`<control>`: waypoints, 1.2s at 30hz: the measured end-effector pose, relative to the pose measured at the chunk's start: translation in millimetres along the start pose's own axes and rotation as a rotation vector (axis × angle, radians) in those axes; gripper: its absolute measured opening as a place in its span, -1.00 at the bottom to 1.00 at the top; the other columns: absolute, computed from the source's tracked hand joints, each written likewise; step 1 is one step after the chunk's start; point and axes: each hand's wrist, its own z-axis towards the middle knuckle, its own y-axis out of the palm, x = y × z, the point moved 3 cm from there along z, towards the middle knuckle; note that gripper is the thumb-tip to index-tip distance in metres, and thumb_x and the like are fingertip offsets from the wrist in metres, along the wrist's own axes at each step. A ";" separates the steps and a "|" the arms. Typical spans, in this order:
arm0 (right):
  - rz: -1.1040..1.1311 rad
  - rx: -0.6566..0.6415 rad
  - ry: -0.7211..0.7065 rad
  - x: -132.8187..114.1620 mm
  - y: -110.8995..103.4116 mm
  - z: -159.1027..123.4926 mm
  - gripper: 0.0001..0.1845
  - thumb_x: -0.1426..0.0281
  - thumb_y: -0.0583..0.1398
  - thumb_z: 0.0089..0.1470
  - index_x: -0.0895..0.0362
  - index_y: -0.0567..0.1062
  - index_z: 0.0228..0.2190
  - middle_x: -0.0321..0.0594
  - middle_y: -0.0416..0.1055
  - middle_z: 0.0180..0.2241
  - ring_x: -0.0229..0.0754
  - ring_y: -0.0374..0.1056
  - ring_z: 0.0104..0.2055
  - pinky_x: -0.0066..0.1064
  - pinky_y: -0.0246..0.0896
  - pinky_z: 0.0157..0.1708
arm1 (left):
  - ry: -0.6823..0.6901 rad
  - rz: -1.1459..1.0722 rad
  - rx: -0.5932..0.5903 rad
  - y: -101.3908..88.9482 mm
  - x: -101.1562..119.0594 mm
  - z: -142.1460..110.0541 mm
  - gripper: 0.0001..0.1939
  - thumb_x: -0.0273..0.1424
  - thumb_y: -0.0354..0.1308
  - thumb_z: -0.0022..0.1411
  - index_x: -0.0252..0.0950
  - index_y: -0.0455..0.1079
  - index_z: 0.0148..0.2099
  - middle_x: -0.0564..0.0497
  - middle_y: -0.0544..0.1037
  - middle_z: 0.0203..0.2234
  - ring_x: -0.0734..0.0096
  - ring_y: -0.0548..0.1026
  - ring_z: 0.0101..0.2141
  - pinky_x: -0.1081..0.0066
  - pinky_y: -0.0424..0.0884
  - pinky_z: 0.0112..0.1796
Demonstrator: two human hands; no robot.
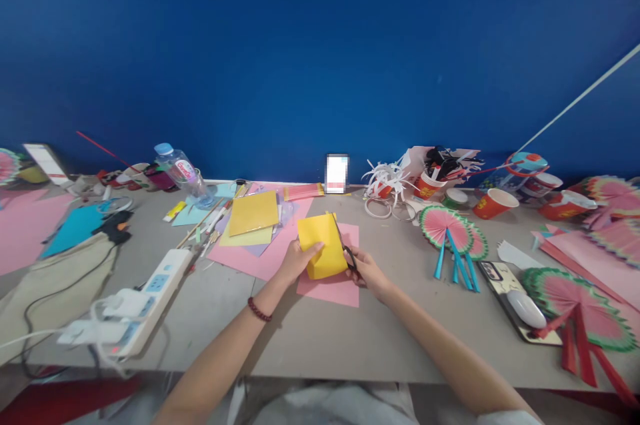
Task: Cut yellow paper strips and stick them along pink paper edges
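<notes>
A sheet of yellow paper is held up over the table, its left side pinched between the thumb and fingers of my left hand. My right hand grips a pair of black-handled scissors at the paper's right edge. The blades point away from me, and a narrow yellow strip shows beside them at the top. Beneath the yellow paper lies a pink sheet on the grey table.
Stacked coloured papers and a tipped water bottle lie to the left, near a power strip. On the right are watermelon-patterned paper fans, red paper cups and a phone with a white mouse. A lit phone leans on the blue wall.
</notes>
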 end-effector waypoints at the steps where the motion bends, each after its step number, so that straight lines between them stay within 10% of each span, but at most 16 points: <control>1: -0.002 -0.002 -0.003 0.6 -0.4 0.4 -0.36 -0.17 0.22 -0.22 0.08 0.30 -0.31 -0.51 0.25 -0.74 -0.50 -0.07 -0.80 -0.63 -0.34 -0.75 | 0.000 -0.002 -0.001 0.1 0.1 0.0 -0.54 -0.15 0.36 -0.05 -0.39 0.49 -0.19 -0.21 0.60 -0.23 0.13 0.56 -0.26 0.29 0.48 -0.28; 36: -0.041 -0.143 -0.112 -1.2 -1.6 -1.1 -0.47 -0.12 0.22 -0.13 0.08 0.26 -0.44 -0.43 0.33 -0.66 -0.43 0.01 -0.74 -0.56 -0.22 -0.75 | -0.007 -0.208 -0.173 -9.0 4.0 1.6 -0.60 -0.28 0.32 -0.06 -0.33 0.45 -0.15 -0.11 0.60 -0.24 0.10 0.55 -0.21 0.24 0.44 -0.19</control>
